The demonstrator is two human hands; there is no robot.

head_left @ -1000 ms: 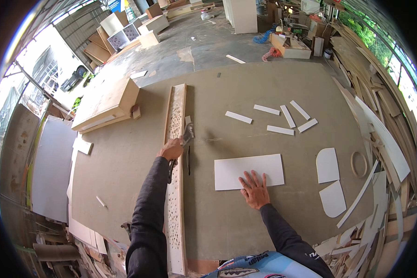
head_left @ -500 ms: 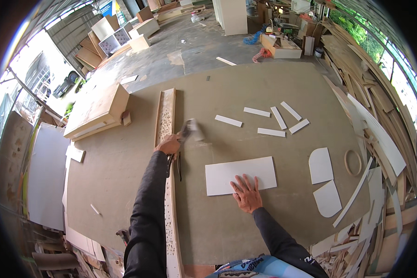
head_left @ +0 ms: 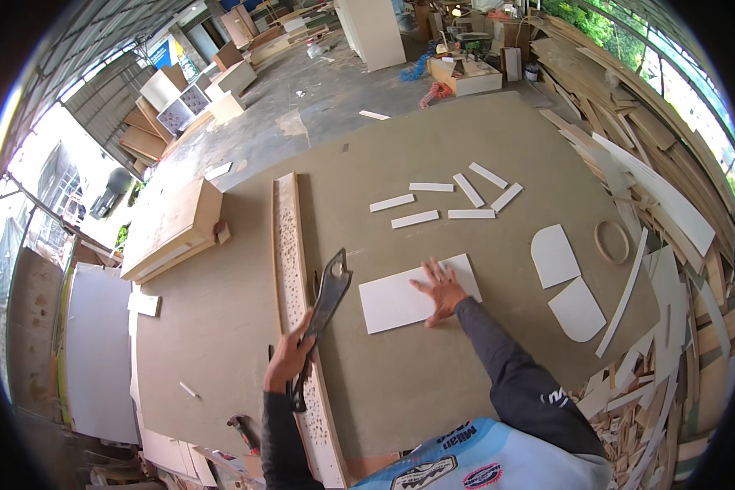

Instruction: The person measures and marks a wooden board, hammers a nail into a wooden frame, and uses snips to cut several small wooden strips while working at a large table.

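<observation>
My left hand (head_left: 288,357) is closed around a long black tool (head_left: 331,286) with a notched end; its exact kind does not show. The tool tilts up and to the right over a long pale tray-like strip (head_left: 289,237) with speckled contents and raised edges. Fingers spread, my right hand (head_left: 443,292) lies on a white rectangular board (head_left: 388,302), holding nothing. Beyond the board, several short white strips (head_left: 415,219) are scattered on the large brown sheet (head_left: 400,408).
Two white round-cornered pieces (head_left: 554,256) and a ring (head_left: 612,242) sit at right, beside heaped offcuts (head_left: 670,367). A wooden box (head_left: 175,224) stands at left. A hammer (head_left: 244,433) lies near the left front edge, with a small white stick (head_left: 189,389) beyond it.
My left hand has drawn the black tool back toward me. A blurred white strip near its tip now lies with the other strips. My right hand has slid toward the board's far right.
</observation>
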